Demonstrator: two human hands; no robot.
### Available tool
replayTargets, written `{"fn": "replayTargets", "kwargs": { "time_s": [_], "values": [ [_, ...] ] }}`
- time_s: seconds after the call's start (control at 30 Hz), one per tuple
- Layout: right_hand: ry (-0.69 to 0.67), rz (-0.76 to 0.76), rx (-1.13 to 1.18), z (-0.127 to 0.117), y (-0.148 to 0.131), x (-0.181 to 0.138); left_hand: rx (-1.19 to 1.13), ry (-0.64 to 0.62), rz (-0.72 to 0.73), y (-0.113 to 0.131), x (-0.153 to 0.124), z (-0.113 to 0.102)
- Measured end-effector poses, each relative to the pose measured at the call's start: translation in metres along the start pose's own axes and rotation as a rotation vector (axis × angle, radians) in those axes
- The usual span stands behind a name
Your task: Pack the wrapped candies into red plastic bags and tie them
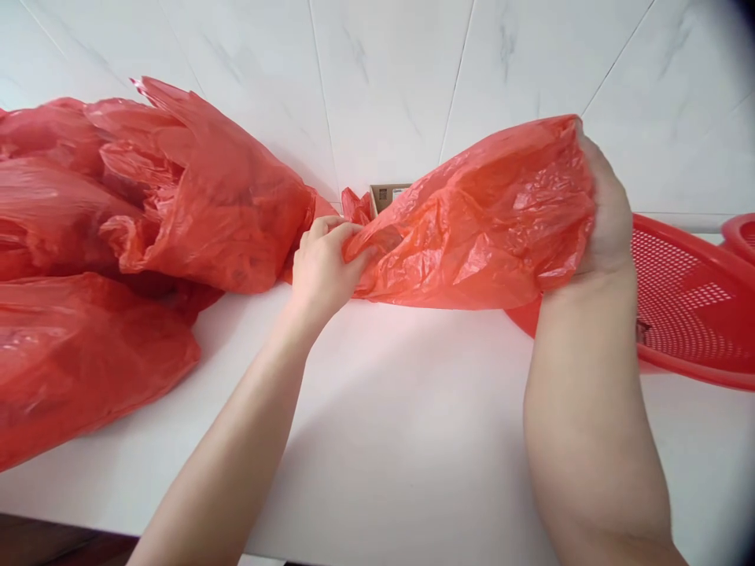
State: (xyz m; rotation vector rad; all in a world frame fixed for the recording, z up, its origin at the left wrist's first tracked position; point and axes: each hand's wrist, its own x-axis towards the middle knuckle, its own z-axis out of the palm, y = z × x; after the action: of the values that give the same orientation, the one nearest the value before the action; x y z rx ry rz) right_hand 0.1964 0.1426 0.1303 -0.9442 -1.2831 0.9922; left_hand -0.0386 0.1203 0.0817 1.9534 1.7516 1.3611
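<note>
A red plastic bag (472, 228) stretches between my two hands above the white tabletop. Pinched at its left end, the bag is in the closed fingers of my left hand (327, 263). My right hand (607, 208) is at the bag's far right end, its fingers covered by the crinkled plastic, so their grip does not show. Close to my left hand, a big filled red bag (224, 196) bulges with its narrowed neck toward that hand. What the filled bag contains cannot be made out.
More filled red bags (76, 346) are heaped along the left. A red perforated basket (696, 306) stands at right, with another red rim (740, 236) beside it. Behind the held bag, a cardboard box (383, 195) shows near the tiled wall (389, 86). The white table (401, 440) has its front edge below.
</note>
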Motion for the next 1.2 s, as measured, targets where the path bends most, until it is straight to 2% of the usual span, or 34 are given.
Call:
{"fn": "replayTargets", "kwargs": {
  "time_s": [0.07, 0.1, 0.2, 0.27, 0.33, 0.4, 0.43, 0.47, 0.53, 0.6, 0.7, 0.77, 0.87, 0.97, 1.1, 1.2],
  "values": [
    [-0.048, -0.005, 0.040, -0.005, 0.006, 0.003, -0.224, -0.018, -0.076, 0.002, 0.001, -0.005],
    [-0.043, 0.017, -0.050, -0.007, 0.008, 0.005, -0.377, -0.051, -0.133, 0.004, 0.001, -0.009],
    [0.072, 0.066, -0.607, -0.014, 0.005, 0.006, -0.825, -0.158, -0.270, 0.007, 0.003, -0.017],
    [0.098, -0.047, -0.781, -0.011, -0.006, -0.001, -0.988, -0.185, -0.312, 0.008, 0.005, -0.019],
    [0.037, -0.265, -0.692, 0.001, -0.020, -0.014, -1.055, -0.194, -0.347, 0.008, 0.006, -0.017],
    [-0.089, -0.437, -0.532, 0.021, -0.030, -0.027, -1.086, -0.208, -0.369, 0.009, 0.006, -0.013],
    [-0.171, -0.462, -0.488, 0.031, -0.031, -0.033, -1.091, -0.222, -0.372, 0.011, 0.005, -0.012],
    [-0.271, -0.433, -0.491, 0.041, -0.029, -0.036, -1.089, -0.238, -0.372, 0.012, 0.005, -0.010],
    [-0.460, -0.274, -0.656, 0.055, -0.019, -0.036, -1.073, -0.251, -0.367, 0.014, 0.004, -0.008],
    [-0.541, -0.114, -0.910, 0.057, -0.003, -0.029, -1.060, -0.215, -0.361, 0.015, 0.003, -0.008],
    [-0.472, -0.016, -1.111, 0.046, 0.016, -0.012, -1.081, -0.130, -0.362, 0.010, 0.007, -0.010],
    [-0.450, -0.007, -1.112, 0.035, 0.019, -0.005, -1.117, -0.059, -0.392, 0.005, 0.013, -0.013],
    [-0.400, -0.040, -1.082, 0.024, 0.014, -0.002, -1.157, 0.145, -0.467, -0.006, 0.022, -0.021],
    [-0.340, -0.067, -1.092, 0.019, 0.009, -0.003, -1.104, 0.282, -0.367, -0.015, 0.028, -0.028],
    [-0.285, -0.015, -1.104, 0.017, 0.010, -0.001, -0.954, 0.295, -0.139, -0.019, 0.023, -0.028],
    [-0.222, 0.053, -1.052, 0.011, 0.012, 0.002, -0.691, 0.167, 0.011, -0.011, 0.013, -0.026]
  ]
}}
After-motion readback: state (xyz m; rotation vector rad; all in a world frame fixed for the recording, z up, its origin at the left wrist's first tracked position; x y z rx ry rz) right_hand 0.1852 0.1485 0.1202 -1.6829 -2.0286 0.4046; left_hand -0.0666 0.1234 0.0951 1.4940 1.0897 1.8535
